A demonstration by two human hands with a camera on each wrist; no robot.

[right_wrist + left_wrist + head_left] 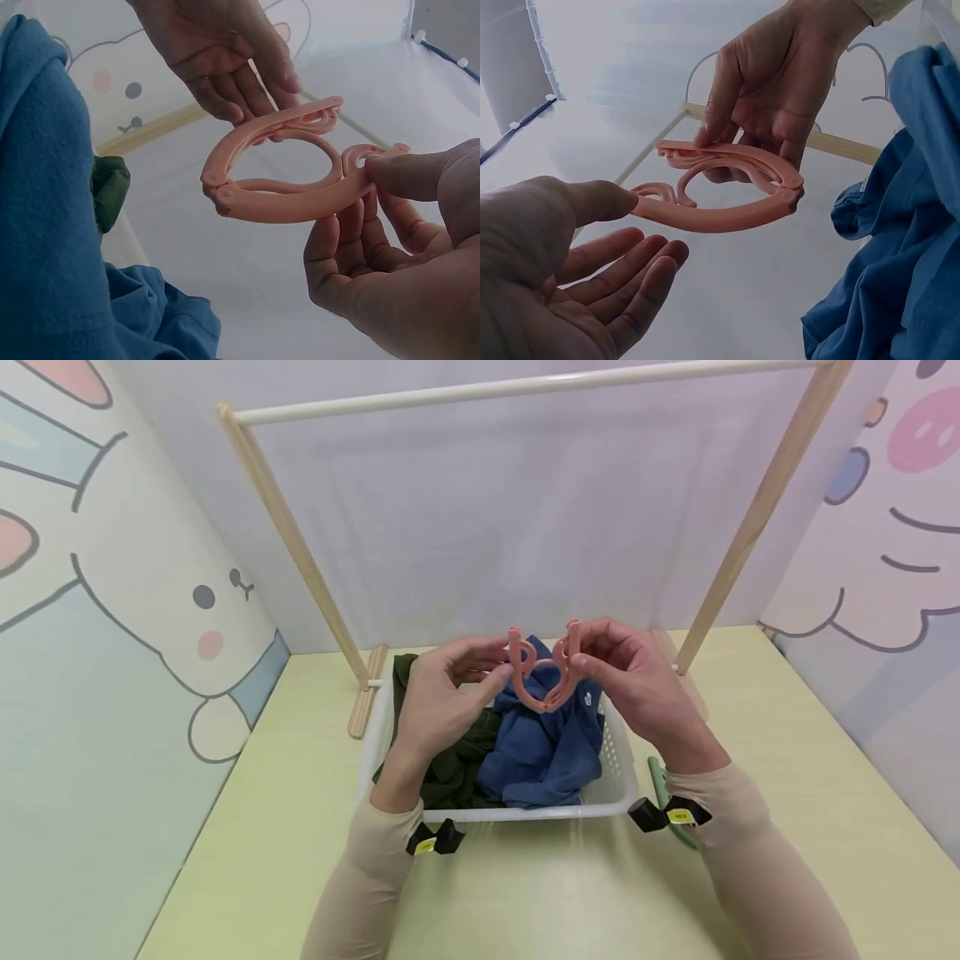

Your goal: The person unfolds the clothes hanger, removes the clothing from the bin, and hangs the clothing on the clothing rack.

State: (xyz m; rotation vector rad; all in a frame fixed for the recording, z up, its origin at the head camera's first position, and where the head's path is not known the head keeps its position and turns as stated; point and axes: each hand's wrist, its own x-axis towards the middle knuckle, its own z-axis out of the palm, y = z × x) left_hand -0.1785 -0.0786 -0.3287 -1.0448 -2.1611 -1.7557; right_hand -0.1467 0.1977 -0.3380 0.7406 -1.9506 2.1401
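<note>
A pink folding clothes hanger (545, 697), bent into a U with both arms upward, is held above a white basket (525, 815). My left hand (453, 697) pinches the end of its left arm between thumb and index finger; the other fingers are loosely bent, as the left wrist view shows. At the opposite arm, my right hand (637, 685) grips with the thumb (405, 176) in front and fingers behind. Beneath the hanger, a blue garment (540, 760) and a dark green garment (457, 768) lie crumpled in the basket.
A rack with wooden posts (300, 547) and a white rail (525, 387) stands over the basket. On the table, a green hanger (660, 781) lies to the right, partly hidden by my right wrist. Cartoon-printed walls (150, 568) close in both sides.
</note>
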